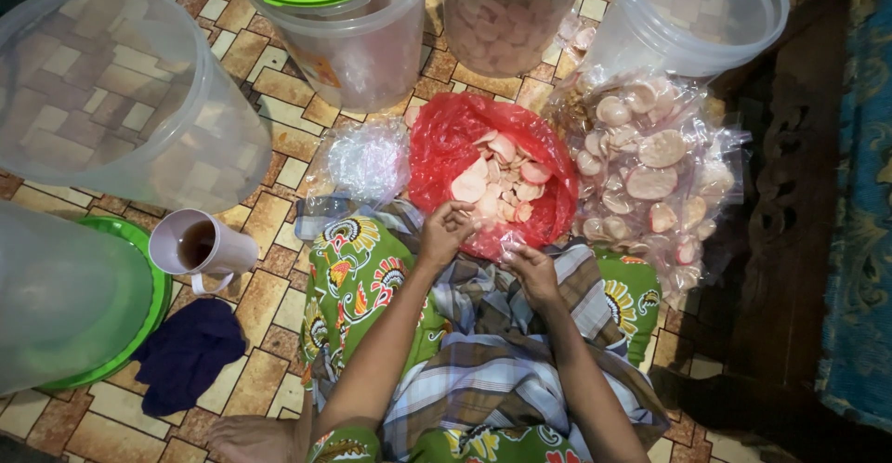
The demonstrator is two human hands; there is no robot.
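- Crackers (497, 177), pale pink and white rounds, are lying loose in the red plastic bag (446, 133) that we are keeping open on the floor just in front of our knees.
- We are pinching the left hand (446, 229) at the bag's near rim, fingers narrowed together over the crackers; we cannot tell whether a cracker is between them.
- We are curling the right hand (532, 273) around a small clear plastic bag (502, 240), its fingers closed on the film just beside the red bag.
- We are judging the work as partly along: clear packets (650, 161) of crackers are already piling up to the right, one lidded tub (506, 13) is holding crackers, while the open tub (688, 8) and the heap in the red bag are still waiting.
- We are sitting on a brown patterned tile floor (269, 82), with a mug (200, 245) of dark drink, a dark cloth (186, 352) and large empty clear tubs to the left, and dark carved wood furniture to the right.
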